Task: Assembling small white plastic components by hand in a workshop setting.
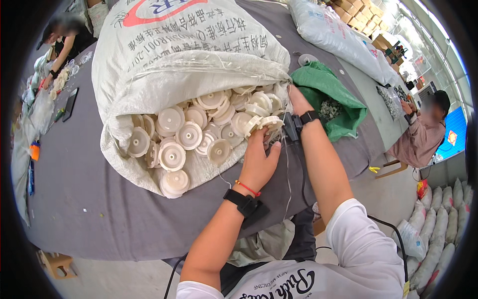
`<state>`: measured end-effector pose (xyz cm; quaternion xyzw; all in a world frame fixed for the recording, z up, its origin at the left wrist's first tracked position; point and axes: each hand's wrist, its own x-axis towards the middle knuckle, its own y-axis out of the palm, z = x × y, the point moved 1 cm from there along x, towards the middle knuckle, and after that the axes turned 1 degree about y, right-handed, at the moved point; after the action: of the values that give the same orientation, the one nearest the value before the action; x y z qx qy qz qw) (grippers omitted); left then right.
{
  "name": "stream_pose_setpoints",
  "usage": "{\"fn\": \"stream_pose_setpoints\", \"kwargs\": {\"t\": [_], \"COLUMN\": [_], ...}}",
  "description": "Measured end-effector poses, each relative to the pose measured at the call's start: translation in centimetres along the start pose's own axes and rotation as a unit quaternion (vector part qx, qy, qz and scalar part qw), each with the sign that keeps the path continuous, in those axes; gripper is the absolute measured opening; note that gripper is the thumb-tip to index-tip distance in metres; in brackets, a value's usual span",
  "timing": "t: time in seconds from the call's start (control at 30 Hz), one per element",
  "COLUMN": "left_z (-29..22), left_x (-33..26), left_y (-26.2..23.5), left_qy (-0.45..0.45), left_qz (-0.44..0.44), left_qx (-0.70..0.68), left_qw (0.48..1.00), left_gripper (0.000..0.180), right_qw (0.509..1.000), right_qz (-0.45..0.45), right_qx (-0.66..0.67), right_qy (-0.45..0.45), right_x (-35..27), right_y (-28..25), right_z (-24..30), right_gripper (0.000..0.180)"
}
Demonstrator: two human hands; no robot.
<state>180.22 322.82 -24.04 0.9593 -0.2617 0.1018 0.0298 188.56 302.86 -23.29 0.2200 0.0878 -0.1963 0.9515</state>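
Note:
A large white woven sack (122, 149) lies on its side with its mouth toward me. Cream-white plastic wheel-shaped discs (189, 135) fill the opening, and a few spill onto its lower lip. At the right side of the mouth, my left hand (260, 158) has its fingers closed around a couple of these discs (254, 126). My right hand (298, 101) reaches to the sack's right edge; its fingers are hidden there. Loose threads hang from the edge between my hands. Just right of my right wrist sits an open green bag (344, 94) with small greyish pieces inside.
A grey cloth (89, 184) covers the table. A phone (70, 104) and an orange-capped bottle (34, 149) lie at the left. Filled white sacks (338, 37) rest at the far right. One person works at the far left, another sits at right. Stacked sacks (438, 224) stand on the floor.

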Motion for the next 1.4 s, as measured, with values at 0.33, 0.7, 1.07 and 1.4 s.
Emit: {"fn": "stream_pose_setpoints", "kwargs": {"t": [0.33, 0.7, 1.07, 1.4], "left_z": [0.0, -0.6, -0.2, -0.5], "left_x": [-0.2, -0.6, -0.1, 0.0], "left_y": [-0.8, -0.9, -1.2, -1.2], "left_qy": [0.008, 0.035, 0.014, 0.031], "left_qz": [0.021, 0.025, 0.008, -0.005], "left_qx": [0.096, 0.112, 0.072, 0.087], "left_qw": [0.995, 0.993, 0.997, 0.996], "left_gripper": [0.032, 0.034, 0.033, 0.031], "right_qw": [0.707, 0.973, 0.96, 0.855], "right_qz": [-0.219, -0.153, 0.113, 0.009], "right_qx": [-0.668, -0.167, -0.137, -0.458], "right_qy": [-0.073, 0.038, -0.216, -0.244], "right_x": [1.5, 7.4, 2.8, 5.4], "right_y": [-0.4, 0.3, 4.2, 6.1], "right_z": [6.1, 4.8, 4.9, 7.5], "right_gripper": [0.029, 0.036, 0.067, 0.035]}}
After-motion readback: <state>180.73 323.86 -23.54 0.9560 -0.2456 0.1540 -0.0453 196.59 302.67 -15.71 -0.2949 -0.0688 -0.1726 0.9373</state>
